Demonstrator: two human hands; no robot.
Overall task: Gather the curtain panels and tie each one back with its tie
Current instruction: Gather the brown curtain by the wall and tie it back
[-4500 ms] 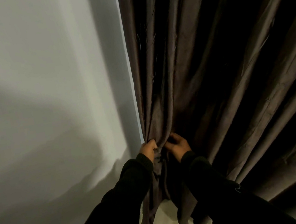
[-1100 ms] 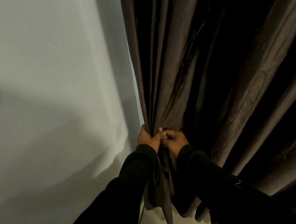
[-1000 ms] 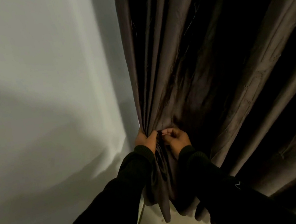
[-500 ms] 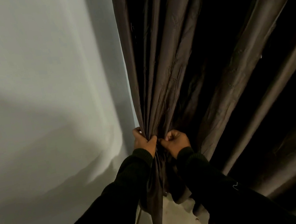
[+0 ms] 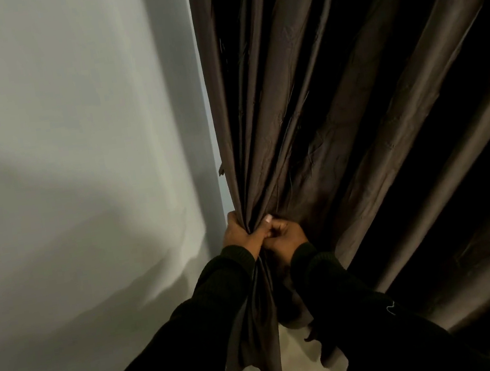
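Note:
A dark brown curtain panel (image 5: 338, 114) hangs in deep folds across the right half of the view. Its folds converge into a tight bunch at my hands. My left hand (image 5: 240, 237) grips the bunch from the left, thumb across the front. My right hand (image 5: 286, 236) is curled against the bunch from the right, touching the left hand. Below the hands the gathered cloth (image 5: 264, 335) hangs loose toward the floor. No separate tie can be made out in the dim light.
A pale wall (image 5: 66, 148) fills the left half, right beside the curtain's edge. A strip of light floor (image 5: 299, 364) shows beneath the hanging cloth, between my dark sleeves.
More folds have been drawn in from the right, so the bunch is tighter. My hands have closed together on it and stayed at about the same height.

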